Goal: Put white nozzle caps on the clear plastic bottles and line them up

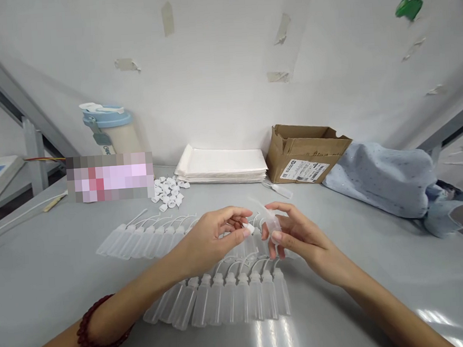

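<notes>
Between the thumb and fingers of my left hand [216, 235] is a small white cap [248, 228]. My right hand [299, 237] grips a translucent plastic squeeze bottle [272, 221], tilted, its thin upper end pointing up and left. The cap and the bottle are close together but apart. Below my hands lies a front row of similar bottles [232, 297] with thin curved spouts. Behind my left forearm runs another row of bottles [152, 237], partly hidden by my hands. A pile of white caps [169, 191] lies at the back left.
At the back stand a stack of white envelopes [223, 163] and an open cardboard box [309, 152]. One bottle [280, 190] lies before the box. A light blue cloth bag [378, 179] sits at right, a blue-lidded tumbler [111, 126] at left. The wall [225, 79] bounds the grey table [363, 301].
</notes>
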A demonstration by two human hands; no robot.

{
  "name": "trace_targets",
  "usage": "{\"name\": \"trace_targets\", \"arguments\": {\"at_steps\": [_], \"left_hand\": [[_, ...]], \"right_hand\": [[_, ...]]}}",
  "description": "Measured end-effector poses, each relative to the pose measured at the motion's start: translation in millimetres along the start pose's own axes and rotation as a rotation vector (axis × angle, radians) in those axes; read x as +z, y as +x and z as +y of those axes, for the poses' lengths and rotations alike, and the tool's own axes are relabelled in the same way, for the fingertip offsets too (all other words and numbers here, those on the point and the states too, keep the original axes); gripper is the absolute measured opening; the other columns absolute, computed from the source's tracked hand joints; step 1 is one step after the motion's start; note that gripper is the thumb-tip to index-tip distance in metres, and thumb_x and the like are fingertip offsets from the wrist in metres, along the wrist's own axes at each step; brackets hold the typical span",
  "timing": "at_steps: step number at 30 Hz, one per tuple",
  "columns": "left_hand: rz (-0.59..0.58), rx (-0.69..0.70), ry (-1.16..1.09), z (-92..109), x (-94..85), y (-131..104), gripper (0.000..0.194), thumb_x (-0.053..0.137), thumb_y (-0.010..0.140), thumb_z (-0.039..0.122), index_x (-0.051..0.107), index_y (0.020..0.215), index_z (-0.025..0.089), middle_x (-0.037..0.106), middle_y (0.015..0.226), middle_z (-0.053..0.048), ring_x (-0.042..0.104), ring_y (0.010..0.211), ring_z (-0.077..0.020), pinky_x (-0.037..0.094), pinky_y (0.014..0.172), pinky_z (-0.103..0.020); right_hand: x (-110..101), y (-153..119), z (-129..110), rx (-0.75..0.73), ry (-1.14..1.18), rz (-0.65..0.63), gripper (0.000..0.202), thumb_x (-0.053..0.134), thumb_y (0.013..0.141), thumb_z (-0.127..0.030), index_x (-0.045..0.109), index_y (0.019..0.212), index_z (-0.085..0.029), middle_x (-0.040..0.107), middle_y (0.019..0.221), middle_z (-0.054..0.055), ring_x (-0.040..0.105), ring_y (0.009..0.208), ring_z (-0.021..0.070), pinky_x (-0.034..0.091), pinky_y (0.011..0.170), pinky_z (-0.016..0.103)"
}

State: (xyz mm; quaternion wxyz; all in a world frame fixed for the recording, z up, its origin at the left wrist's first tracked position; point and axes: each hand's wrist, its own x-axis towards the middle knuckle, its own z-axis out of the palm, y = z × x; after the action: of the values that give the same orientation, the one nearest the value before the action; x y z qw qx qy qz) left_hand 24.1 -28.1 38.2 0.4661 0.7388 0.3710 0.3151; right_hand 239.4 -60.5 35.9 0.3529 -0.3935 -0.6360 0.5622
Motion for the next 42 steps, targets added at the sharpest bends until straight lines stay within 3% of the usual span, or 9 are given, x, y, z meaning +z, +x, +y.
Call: {"name": "trace_targets", "arguments": {"at_steps": [7,13,19,26,30,36,42], "left_hand": [[0.003,-0.002,-0.214,0.2,3.2,1.2,0.02,0.053,0.089,0.026,0.061,0.105,0.018,0.068,0.1,-0.006,0.064,0.096,-0.0167,0.052,0.089,-0.033],[-0.022,0.021,-0.278,4.6,3.3,-1.3,0.012,0.054,0.09,0.024,0.063,0.096,0.018,0.068,0.094,-0.003,0.064,0.094,-0.0155,0.051,0.088,-0.032],[-0.031,0.03,-0.257,4.9,3.2,-3.2,0.011,0.054,0.09,0.026,0.063,0.093,0.019,0.067,0.09,-0.001,0.062,0.09,-0.0142,0.05,0.083,-0.028],[-0.064,-0.043,-0.149,8.1,2.9,-3.9,0.016,0.058,0.088,0.03,0.066,0.088,0.017,0.067,0.084,0.0,0.062,0.082,-0.0134,0.049,0.076,-0.025],[-0.049,0.002,-0.109,8.6,2.2,-4.4,0.013,0.058,0.087,0.025,0.068,0.087,0.016,0.067,0.085,-0.001,0.062,0.08,-0.0129,0.05,0.075,-0.024],[-0.034,0.178,-0.053,7.9,1.4,-7.0,0.016,0.057,0.085,0.012,0.07,0.093,0.017,0.065,0.091,-0.003,0.061,0.085,-0.0129,0.05,0.078,-0.026],[-0.066,0.09,-0.268,6.7,1.9,-6.2,0.013,0.063,0.083,0.019,0.07,0.094,0.017,0.063,0.096,-0.004,0.061,0.087,-0.0122,0.052,0.076,-0.023]], "right_hand": [[8.6,-0.3,3.5,0.038,0.149,-0.125,0.03,0.05,0.093,-0.031,0.046,0.123,-0.028,0.057,0.093,0.001,0.059,0.068,0.0113,0.046,0.059,0.026],[5.3,-2.6,0.0,0.031,0.155,-0.117,0.027,0.051,0.094,-0.03,0.054,0.12,-0.026,0.059,0.092,0.002,0.056,0.064,0.0103,0.044,0.058,0.026],[4.9,-5.6,-4.3,0.052,0.078,-0.127,0.027,0.049,0.095,-0.03,0.057,0.12,-0.027,0.06,0.09,0.001,0.047,0.057,0.0076,0.039,0.057,0.026],[8.7,-6.2,-7.0,0.091,-0.001,-0.112,0.031,0.049,0.094,-0.032,0.058,0.12,-0.019,0.062,0.085,0.003,0.037,0.055,0.0079,0.031,0.054,0.026],[8.8,-6.2,-4.9,0.116,0.107,-0.131,0.031,0.051,0.094,-0.032,0.059,0.121,-0.02,0.061,0.082,0.002,0.034,0.053,0.0068,0.026,0.051,0.025],[6.5,-3.5,-1.5,0.203,0.341,-0.147,0.034,0.054,0.092,-0.034,0.06,0.119,-0.014,0.061,0.076,0.003,0.031,0.048,0.0042,0.019,0.048,0.025],[7.6,-5.0,-2.2,0.182,0.36,-0.151,0.031,0.054,0.092,-0.034,0.059,0.116,-0.015,0.062,0.077,0.004,0.032,0.049,0.004,0.019,0.048,0.025]]}}
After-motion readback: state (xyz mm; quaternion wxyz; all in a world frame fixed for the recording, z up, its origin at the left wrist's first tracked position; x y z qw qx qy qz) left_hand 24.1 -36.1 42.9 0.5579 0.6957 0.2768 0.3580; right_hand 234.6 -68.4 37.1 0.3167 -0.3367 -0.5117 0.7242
